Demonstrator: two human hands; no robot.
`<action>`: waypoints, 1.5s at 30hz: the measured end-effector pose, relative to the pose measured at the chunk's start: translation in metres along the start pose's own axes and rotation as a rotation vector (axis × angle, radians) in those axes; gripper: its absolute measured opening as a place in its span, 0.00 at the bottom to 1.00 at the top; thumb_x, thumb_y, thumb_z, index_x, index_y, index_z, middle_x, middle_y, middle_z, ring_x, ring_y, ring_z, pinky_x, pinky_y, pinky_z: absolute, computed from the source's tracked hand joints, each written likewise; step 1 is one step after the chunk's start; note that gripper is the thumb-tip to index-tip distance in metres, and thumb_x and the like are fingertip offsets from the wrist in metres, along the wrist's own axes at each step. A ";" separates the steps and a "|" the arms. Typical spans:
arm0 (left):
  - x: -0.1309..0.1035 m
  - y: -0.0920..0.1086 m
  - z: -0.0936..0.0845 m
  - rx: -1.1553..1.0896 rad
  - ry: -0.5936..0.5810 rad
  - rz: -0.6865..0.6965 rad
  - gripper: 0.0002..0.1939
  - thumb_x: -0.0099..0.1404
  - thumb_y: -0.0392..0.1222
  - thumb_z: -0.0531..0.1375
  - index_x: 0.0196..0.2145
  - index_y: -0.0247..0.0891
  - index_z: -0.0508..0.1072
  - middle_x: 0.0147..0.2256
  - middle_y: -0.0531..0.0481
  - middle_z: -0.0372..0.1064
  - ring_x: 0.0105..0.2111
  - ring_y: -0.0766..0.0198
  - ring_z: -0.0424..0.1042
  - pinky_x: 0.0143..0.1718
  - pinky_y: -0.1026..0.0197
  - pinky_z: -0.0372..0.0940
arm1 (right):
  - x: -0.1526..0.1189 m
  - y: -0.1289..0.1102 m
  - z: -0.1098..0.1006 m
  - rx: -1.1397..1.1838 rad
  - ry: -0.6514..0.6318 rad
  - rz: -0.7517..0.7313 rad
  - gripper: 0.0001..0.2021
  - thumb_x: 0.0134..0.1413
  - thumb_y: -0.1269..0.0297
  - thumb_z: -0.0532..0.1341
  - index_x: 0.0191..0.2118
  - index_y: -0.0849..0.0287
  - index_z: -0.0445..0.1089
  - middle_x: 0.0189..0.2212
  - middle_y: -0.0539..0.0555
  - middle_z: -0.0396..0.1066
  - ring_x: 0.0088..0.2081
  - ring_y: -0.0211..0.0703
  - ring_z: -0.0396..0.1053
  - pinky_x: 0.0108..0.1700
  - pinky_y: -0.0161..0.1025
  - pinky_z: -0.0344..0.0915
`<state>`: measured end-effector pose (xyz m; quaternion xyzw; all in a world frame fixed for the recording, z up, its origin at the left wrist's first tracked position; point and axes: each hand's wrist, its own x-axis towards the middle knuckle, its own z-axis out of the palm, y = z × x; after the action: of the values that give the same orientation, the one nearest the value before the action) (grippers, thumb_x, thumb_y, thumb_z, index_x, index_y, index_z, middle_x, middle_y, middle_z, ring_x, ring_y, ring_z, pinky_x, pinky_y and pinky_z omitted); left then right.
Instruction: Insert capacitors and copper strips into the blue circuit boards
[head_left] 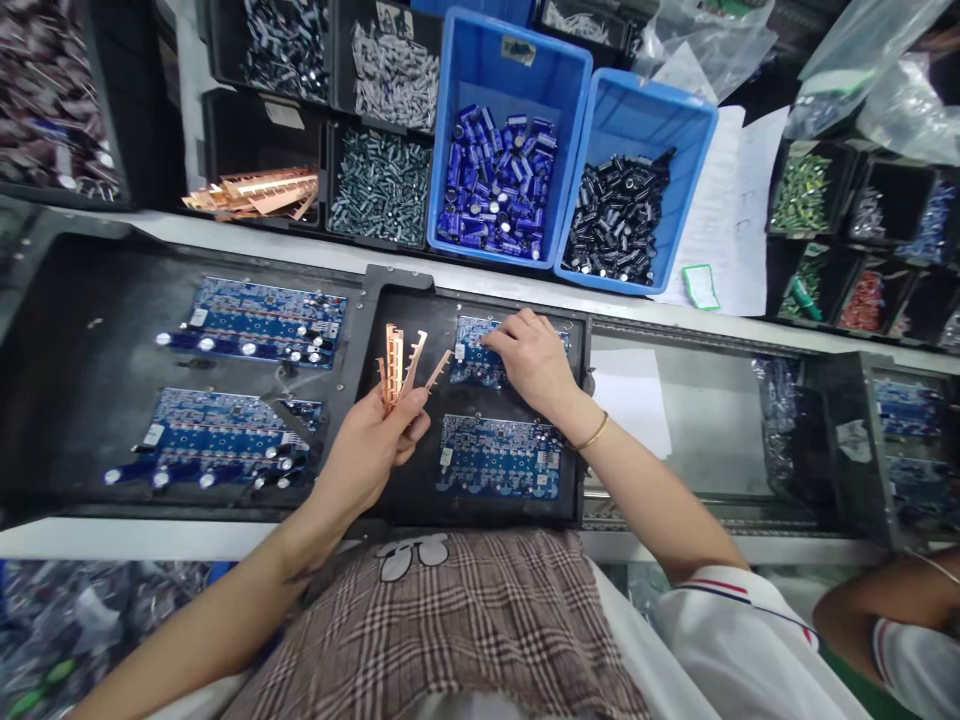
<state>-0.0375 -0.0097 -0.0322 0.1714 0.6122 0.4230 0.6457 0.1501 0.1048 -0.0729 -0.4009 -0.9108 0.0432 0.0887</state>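
Note:
In my left hand is a fanned bunch of notched copper strips, held upright above the black tray. My right hand reaches over the upper blue circuit board in that tray. Its fingers are pinched together at the board's surface and hide much of it; what lies between the fingertips is too small to make out. Below it lies a second blue circuit board, flat in the same tray and touched by neither hand.
Left, another tray holds two boards with capacitors. Behind stand blue bins of blue capacitors and black capacitors, and a black bin of copper strips. White paper lies right of my tray. Another person's arm shows at lower right.

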 end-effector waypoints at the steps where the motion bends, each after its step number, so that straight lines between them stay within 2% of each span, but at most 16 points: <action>1: 0.000 -0.001 -0.001 0.013 -0.006 0.000 0.20 0.58 0.52 0.67 0.37 0.39 0.63 0.20 0.60 0.56 0.16 0.76 0.49 0.14 0.75 0.41 | 0.000 0.001 0.000 0.002 0.001 0.002 0.14 0.67 0.70 0.51 0.42 0.54 0.75 0.36 0.55 0.72 0.43 0.49 0.63 0.44 0.45 0.58; 4: 0.001 -0.004 -0.003 0.044 -0.027 0.028 0.19 0.62 0.53 0.64 0.41 0.39 0.64 0.21 0.59 0.58 0.16 0.76 0.48 0.15 0.74 0.42 | -0.005 -0.001 -0.010 0.019 0.023 0.006 0.14 0.67 0.71 0.52 0.41 0.55 0.75 0.37 0.55 0.72 0.43 0.49 0.64 0.49 0.48 0.58; 6: 0.001 -0.005 -0.004 0.100 -0.034 0.058 0.19 0.64 0.55 0.61 0.44 0.40 0.65 0.23 0.58 0.59 0.17 0.75 0.52 0.16 0.74 0.43 | -0.011 -0.010 -0.023 0.070 0.084 0.006 0.13 0.66 0.72 0.52 0.43 0.54 0.75 0.43 0.55 0.73 0.46 0.48 0.64 0.53 0.50 0.58; 9: -0.001 -0.004 -0.004 0.284 -0.077 0.113 0.21 0.65 0.58 0.59 0.45 0.39 0.66 0.25 0.55 0.63 0.20 0.71 0.57 0.17 0.71 0.47 | -0.023 -0.028 -0.046 0.221 0.110 -0.149 0.13 0.66 0.71 0.53 0.48 0.54 0.73 0.52 0.55 0.71 0.53 0.48 0.64 0.57 0.51 0.58; 11: -0.006 -0.001 -0.002 0.385 -0.115 0.142 0.21 0.65 0.58 0.59 0.44 0.38 0.68 0.25 0.54 0.64 0.20 0.70 0.57 0.17 0.70 0.50 | -0.032 -0.037 -0.059 0.362 0.054 -0.254 0.12 0.67 0.71 0.53 0.47 0.55 0.73 0.48 0.55 0.73 0.50 0.45 0.67 0.56 0.49 0.60; 12: -0.009 0.001 -0.001 0.403 -0.143 0.139 0.20 0.65 0.58 0.59 0.44 0.38 0.68 0.25 0.54 0.63 0.19 0.70 0.57 0.17 0.70 0.50 | -0.037 -0.039 -0.064 0.458 0.028 -0.246 0.12 0.67 0.70 0.53 0.46 0.56 0.74 0.45 0.55 0.74 0.47 0.43 0.69 0.54 0.47 0.63; 16: -0.025 0.002 0.006 0.252 -0.329 -0.011 0.20 0.66 0.59 0.57 0.43 0.39 0.67 0.22 0.57 0.59 0.16 0.74 0.48 0.15 0.70 0.45 | -0.056 -0.042 -0.075 1.076 -0.040 0.081 0.12 0.60 0.65 0.64 0.49 0.54 0.73 0.41 0.51 0.77 0.42 0.39 0.74 0.48 0.41 0.70; 19: -0.036 -0.003 0.011 0.112 -0.461 -0.115 0.18 0.67 0.58 0.57 0.40 0.39 0.67 0.24 0.55 0.61 0.16 0.75 0.50 0.15 0.72 0.46 | -0.067 -0.051 -0.071 1.532 -0.007 0.274 0.07 0.53 0.65 0.69 0.40 0.53 0.76 0.36 0.49 0.77 0.38 0.38 0.75 0.43 0.39 0.73; 21: -0.039 -0.005 0.011 0.085 -0.454 -0.090 0.18 0.67 0.57 0.57 0.39 0.38 0.68 0.30 0.51 0.66 0.20 0.73 0.61 0.17 0.71 0.55 | -0.071 -0.058 -0.067 1.751 0.075 0.361 0.03 0.52 0.63 0.69 0.32 0.53 0.76 0.35 0.48 0.76 0.38 0.37 0.74 0.41 0.39 0.74; 23: -0.037 -0.005 0.008 0.079 -0.344 -0.031 0.18 0.67 0.57 0.58 0.38 0.37 0.68 0.35 0.49 0.67 0.25 0.69 0.67 0.21 0.69 0.63 | -0.071 -0.061 -0.067 1.881 0.159 0.447 0.06 0.54 0.61 0.68 0.29 0.53 0.73 0.38 0.48 0.76 0.38 0.38 0.75 0.42 0.41 0.74; 25: -0.031 -0.003 0.001 0.075 -0.212 -0.007 0.18 0.67 0.57 0.58 0.36 0.36 0.68 0.29 0.52 0.63 0.22 0.72 0.62 0.18 0.72 0.58 | -0.066 -0.056 -0.070 1.815 0.212 0.518 0.07 0.57 0.60 0.65 0.30 0.54 0.71 0.38 0.48 0.77 0.35 0.38 0.76 0.40 0.42 0.74; 28: -0.019 -0.001 -0.006 0.104 -0.119 -0.031 0.19 0.66 0.56 0.58 0.38 0.35 0.70 0.21 0.60 0.50 0.16 0.76 0.46 0.13 0.75 0.43 | -0.051 -0.038 -0.070 1.288 0.235 0.525 0.05 0.58 0.61 0.64 0.33 0.54 0.72 0.31 0.48 0.75 0.30 0.37 0.73 0.37 0.39 0.72; 31: -0.010 -0.001 -0.007 0.128 -0.075 -0.048 0.17 0.65 0.54 0.60 0.42 0.38 0.66 0.19 0.62 0.50 0.15 0.76 0.43 0.13 0.75 0.40 | -0.032 -0.023 -0.054 0.682 0.088 0.342 0.05 0.61 0.64 0.61 0.37 0.55 0.75 0.36 0.52 0.72 0.34 0.38 0.70 0.41 0.40 0.69; 33: -0.007 -0.002 -0.007 0.129 -0.062 -0.041 0.16 0.64 0.52 0.61 0.42 0.40 0.64 0.18 0.62 0.50 0.14 0.75 0.43 0.13 0.75 0.40 | -0.023 -0.019 -0.037 0.459 -0.033 0.203 0.11 0.65 0.70 0.55 0.44 0.57 0.75 0.41 0.56 0.69 0.37 0.40 0.68 0.42 0.40 0.68; 37: -0.005 -0.004 -0.007 0.138 -0.041 -0.013 0.15 0.62 0.50 0.63 0.38 0.40 0.63 0.16 0.63 0.50 0.14 0.75 0.45 0.13 0.74 0.41 | -0.017 -0.021 -0.013 0.291 -0.071 0.083 0.19 0.64 0.77 0.48 0.52 0.59 0.72 0.41 0.59 0.67 0.42 0.45 0.65 0.44 0.42 0.67; 45: -0.006 -0.006 -0.007 0.148 -0.035 0.031 0.15 0.61 0.48 0.65 0.38 0.37 0.64 0.22 0.58 0.63 0.15 0.77 0.48 0.15 0.72 0.42 | -0.021 -0.020 -0.006 0.195 -0.043 0.072 0.16 0.63 0.77 0.51 0.42 0.58 0.75 0.38 0.56 0.72 0.41 0.46 0.66 0.46 0.42 0.63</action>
<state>-0.0410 -0.0197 -0.0340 0.2357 0.6275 0.3834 0.6353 0.1504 0.0760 -0.0669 -0.4220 -0.8889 0.1432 0.1062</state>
